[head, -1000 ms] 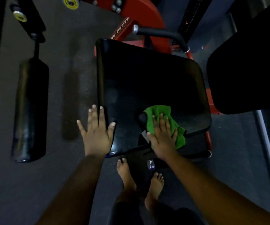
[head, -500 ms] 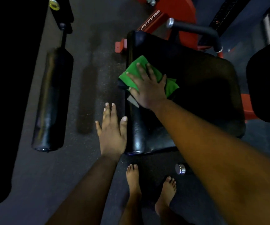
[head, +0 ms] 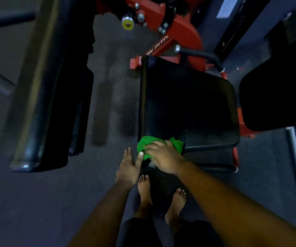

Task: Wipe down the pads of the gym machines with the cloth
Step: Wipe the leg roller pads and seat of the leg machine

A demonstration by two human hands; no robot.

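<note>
Green cloth bunched on near left corner of black seat pad. Right hand laid over cloth, fingers bent over it, pressing down. Left hand just beside, fingers straight, thumb against pad's corner edge, holding nothing. Long black roller pad well left, above floor. Red frame behind seat. Bare feet below hands.

right hand pressing green cloth, seat pad
</note>
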